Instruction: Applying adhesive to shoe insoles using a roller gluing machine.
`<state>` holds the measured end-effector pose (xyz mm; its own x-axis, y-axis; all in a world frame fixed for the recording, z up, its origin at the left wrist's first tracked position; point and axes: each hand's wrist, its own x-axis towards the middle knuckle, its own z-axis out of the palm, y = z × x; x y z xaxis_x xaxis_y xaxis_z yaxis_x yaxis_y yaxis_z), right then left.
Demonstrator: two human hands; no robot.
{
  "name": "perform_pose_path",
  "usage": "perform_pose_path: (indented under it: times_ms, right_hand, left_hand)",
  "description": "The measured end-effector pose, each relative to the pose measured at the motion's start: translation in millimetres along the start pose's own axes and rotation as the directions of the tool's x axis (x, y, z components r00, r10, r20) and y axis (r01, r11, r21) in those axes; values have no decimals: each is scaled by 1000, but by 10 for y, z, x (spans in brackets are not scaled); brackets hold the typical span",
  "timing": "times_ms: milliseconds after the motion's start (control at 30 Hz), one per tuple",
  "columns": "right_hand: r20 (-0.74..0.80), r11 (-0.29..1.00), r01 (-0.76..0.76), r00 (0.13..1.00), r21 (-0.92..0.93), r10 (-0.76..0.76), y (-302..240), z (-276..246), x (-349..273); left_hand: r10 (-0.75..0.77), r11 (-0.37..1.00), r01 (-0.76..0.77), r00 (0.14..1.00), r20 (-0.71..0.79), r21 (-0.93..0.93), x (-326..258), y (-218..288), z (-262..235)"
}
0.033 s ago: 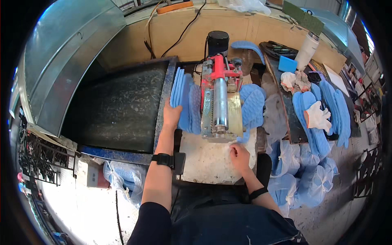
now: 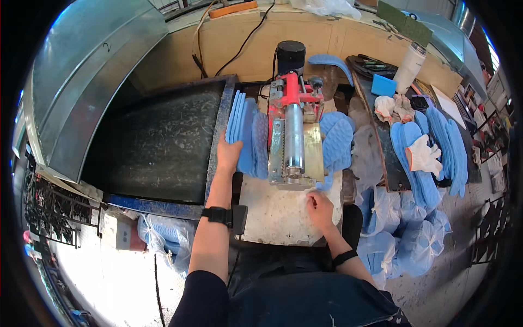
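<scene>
My left hand (image 2: 229,155) is closed around the near end of several blue insoles (image 2: 237,117) standing on edge at the left of the machine. Its thumb lies over them, and its other fingers are partly hidden. More blue insoles with a bumpy surface (image 2: 260,143) lean beside them. My right hand (image 2: 320,209) rests curled on the worn pale tabletop (image 2: 272,215), just in front of the machine. Whatever its fingers may hold is hidden. Between the hands stands a small machine (image 2: 295,136) with a shiny metal roller and red frame. At its right lies a pile of blue insoles (image 2: 336,143).
A dark, blue-edged trough (image 2: 158,152) lies left, below a sheet-metal hood (image 2: 103,76). On the right-hand bench are more insoles (image 2: 452,141), a white glove (image 2: 423,155) and a pale bottle (image 2: 409,68). Filled plastic bags (image 2: 417,248) sit on the floor below.
</scene>
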<state>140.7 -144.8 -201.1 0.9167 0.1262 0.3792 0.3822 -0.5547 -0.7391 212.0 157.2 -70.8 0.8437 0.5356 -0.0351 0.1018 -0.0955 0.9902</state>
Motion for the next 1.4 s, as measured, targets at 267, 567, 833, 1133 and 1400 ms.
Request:
perform_pose_path:
  times_ms: [267, 567, 833, 1133, 1400]
  right_hand:
    - [-1, 1000, 22, 1000, 4, -22, 78, -30, -8]
    - [28, 996, 69, 997, -49, -67, 67, -29, 19]
    - [12, 997, 67, 998, -39, -66, 51, -12, 7]
    - [12, 997, 46, 999, -58, -46, 51, -8, -18]
    - [13, 997, 33, 999, -69, -32, 62, -41, 9]
  left_hand:
    - [291, 859, -332, 943, 163, 389, -1518, 8, -591]
    - [104, -5, -713, 697, 710, 701, -2202, -712, -726]
    - [286, 650, -426, 904, 317, 630, -750, -382, 171]
    - [338, 257, -132, 941, 39, 957, -103, -683, 886]
    - [272, 361, -64, 961, -40, 931, -48, -594, 873]
